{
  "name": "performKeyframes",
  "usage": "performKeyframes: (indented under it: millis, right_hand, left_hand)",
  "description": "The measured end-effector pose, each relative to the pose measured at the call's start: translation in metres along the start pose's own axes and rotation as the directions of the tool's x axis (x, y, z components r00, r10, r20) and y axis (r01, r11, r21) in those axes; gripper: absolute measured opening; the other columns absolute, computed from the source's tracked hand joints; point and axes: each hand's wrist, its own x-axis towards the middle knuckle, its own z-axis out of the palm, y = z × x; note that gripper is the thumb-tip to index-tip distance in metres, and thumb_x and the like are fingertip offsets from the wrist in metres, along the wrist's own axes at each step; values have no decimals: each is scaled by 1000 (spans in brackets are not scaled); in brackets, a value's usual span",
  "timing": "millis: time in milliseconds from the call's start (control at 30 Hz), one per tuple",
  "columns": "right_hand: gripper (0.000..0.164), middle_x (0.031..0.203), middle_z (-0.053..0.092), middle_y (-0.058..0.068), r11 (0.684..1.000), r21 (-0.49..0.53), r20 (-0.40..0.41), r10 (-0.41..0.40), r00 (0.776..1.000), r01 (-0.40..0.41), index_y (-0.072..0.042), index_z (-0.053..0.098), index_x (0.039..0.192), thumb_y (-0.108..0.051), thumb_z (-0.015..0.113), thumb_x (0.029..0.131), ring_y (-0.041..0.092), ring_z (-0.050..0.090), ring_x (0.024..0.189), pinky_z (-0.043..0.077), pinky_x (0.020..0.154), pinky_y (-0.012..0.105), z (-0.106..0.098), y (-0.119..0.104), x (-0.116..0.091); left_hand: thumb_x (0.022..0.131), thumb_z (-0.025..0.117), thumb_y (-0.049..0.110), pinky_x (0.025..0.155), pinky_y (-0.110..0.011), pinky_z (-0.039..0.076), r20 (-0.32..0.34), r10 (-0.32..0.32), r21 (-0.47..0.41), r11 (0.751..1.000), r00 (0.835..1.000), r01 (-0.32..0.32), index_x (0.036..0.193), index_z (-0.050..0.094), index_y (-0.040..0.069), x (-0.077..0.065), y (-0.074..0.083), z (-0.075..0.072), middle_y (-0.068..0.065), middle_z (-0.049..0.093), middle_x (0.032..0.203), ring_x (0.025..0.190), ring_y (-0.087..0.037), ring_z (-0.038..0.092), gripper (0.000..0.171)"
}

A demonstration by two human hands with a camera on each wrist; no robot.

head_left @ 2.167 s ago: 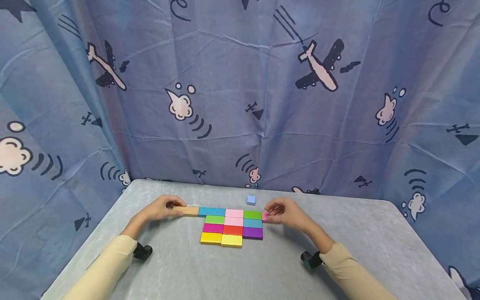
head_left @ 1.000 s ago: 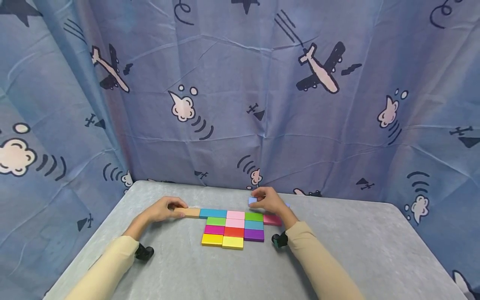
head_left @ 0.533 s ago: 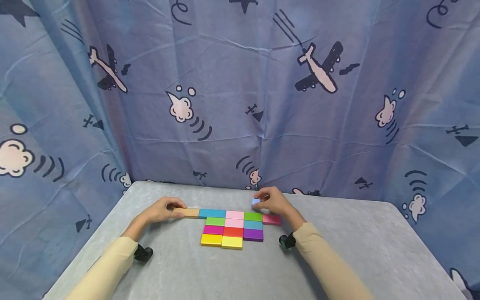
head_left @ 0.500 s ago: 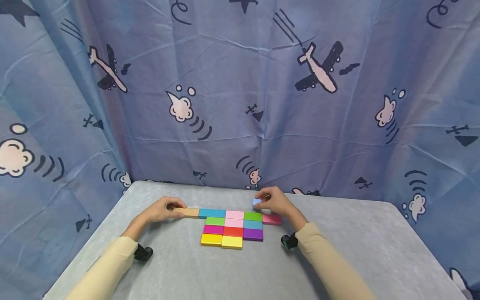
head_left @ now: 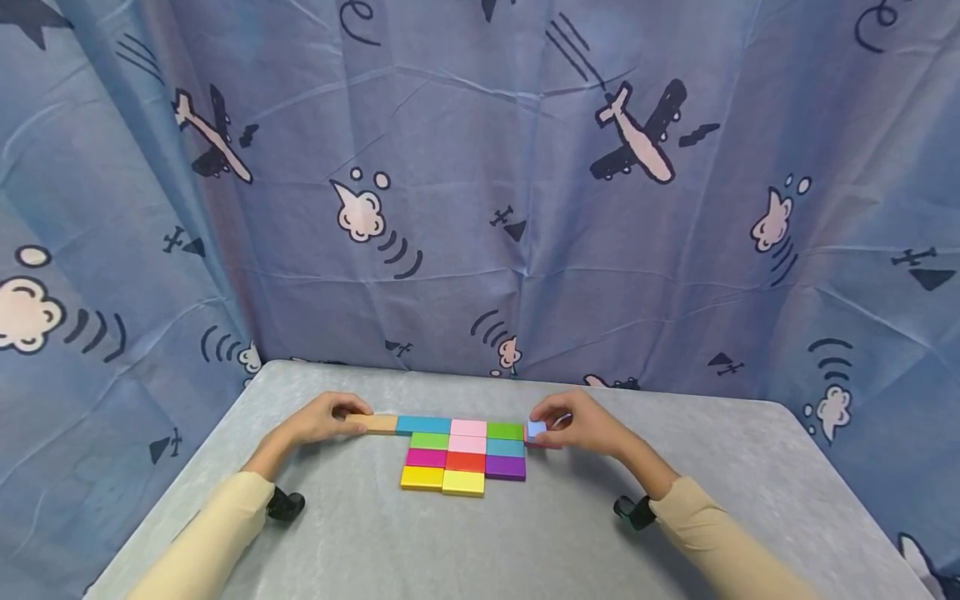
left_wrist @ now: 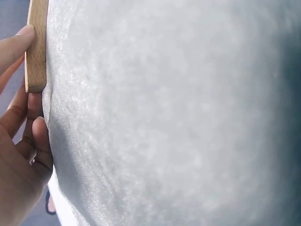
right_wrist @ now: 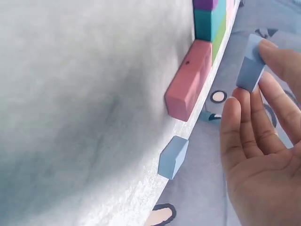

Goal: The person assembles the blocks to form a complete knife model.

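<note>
My left hand (head_left: 324, 418) pinches the plain wooden block (head_left: 382, 424) at the left end of the back row. The left wrist view shows thumb and fingers on that wooden block (left_wrist: 36, 59). With thumb and fingertips, my right hand (head_left: 583, 423) holds a small light blue block (head_left: 536, 430) at the row's right end. It overlaps the pinkish-red block (right_wrist: 188, 82) in the head view. In the right wrist view, the held light blue block (right_wrist: 250, 66) is apart from the pinkish-red one, and a second light blue block (right_wrist: 172, 157) lies beyond the row's end.
Coloured blocks lie flat in rows at mid-table, among them a blue block (head_left: 424, 425), a red block (head_left: 466, 461), a purple block (head_left: 506, 467) and a yellow block (head_left: 463, 482). A grey cloth covers the table (head_left: 420, 550). A patterned blue curtain (head_left: 450, 250) hangs behind it.
My right hand left the pinkish-red block, took the light blue block from behind the rows, and brought it right and nearer, over the row's right end. The left hand stays put.
</note>
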Motion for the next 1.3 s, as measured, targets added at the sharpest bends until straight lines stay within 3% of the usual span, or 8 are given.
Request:
performKeyframes:
  millis: [133,367,833,1133,1300]
  right_hand:
    - [23,93,68,2,1000,-23,19,-6,1000,6,-6,75,105,-11,84,85,22,60,84,55,79,36,1,-3,-8]
    - [22,90,68,7,999,-23,5,-36,999,36,-3,74,103,-7,85,84,21,61,82,55,76,35,8,5,-15]
    - [23,92,68,3,997,-66,-4,-29,1000,28,-3,73,99,-7,87,81,24,61,81,53,74,35,23,5,-11]
    - [26,93,66,4,998,-59,-8,6,1000,-7,-3,73,100,-3,88,79,25,61,84,53,77,37,19,4,-16]
    - [26,89,66,5,999,-47,-2,2,1000,-2,-2,73,98,1,88,77,22,62,79,53,71,31,18,4,-19]
  left_hand:
    - [91,78,5,80,-30,48,-5,-1,0,1000,1000,1,111,73,-2,0,0,0,-10,71,103,91,-23,60,22]
    - [91,78,5,79,-31,48,-3,-8,1,1000,1000,8,111,73,-2,1,1,0,-10,71,103,91,-23,60,22]
    - [91,77,5,80,-31,48,3,4,3,1000,1000,-4,112,73,-3,0,1,1,-11,72,103,91,-22,60,22]
    - [91,77,7,81,-32,48,-4,-3,4,1000,1000,3,111,73,-2,-1,2,1,-10,71,102,91,-23,61,22]
    - [91,78,6,82,-33,48,-3,-8,3,1000,1000,8,111,73,-2,0,3,1,-10,71,102,91,-23,60,22]
